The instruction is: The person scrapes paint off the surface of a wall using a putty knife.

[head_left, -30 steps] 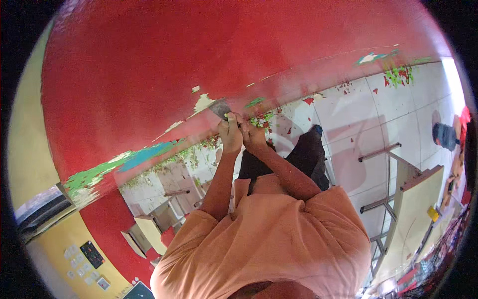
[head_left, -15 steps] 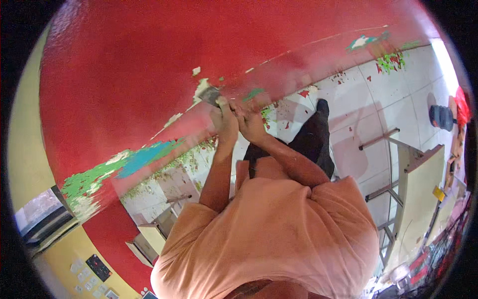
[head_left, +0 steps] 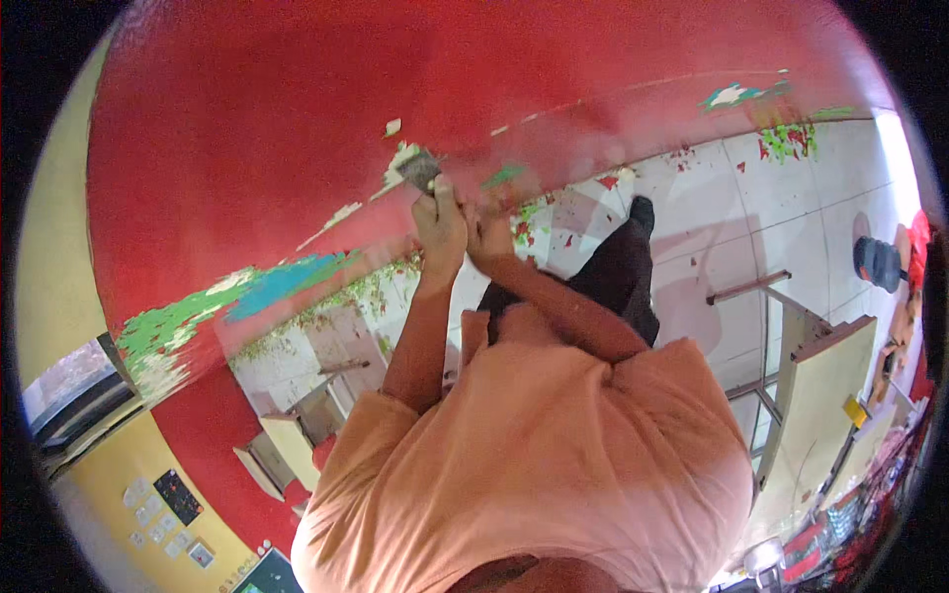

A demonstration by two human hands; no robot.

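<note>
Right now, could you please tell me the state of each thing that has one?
Left grip: closed on the scraper.
Right grip: fingers curled, beside the left; its hold cannot be seen clearly.
Scraper: held, blade at a cream patch.
Wall: red paint partly stripped, showing cream, green and blue.
Paint flakes: scattered near the wall's foot.
Tiled floor: littered.
Pale table: standing on its legs.

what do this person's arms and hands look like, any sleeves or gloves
The shirt is plain peach-orange, with loose, short sleeves in the same colour. Both forearms are bare. The left hand and right hand wear no gloves; any small ring would be too fine to make out.
</note>
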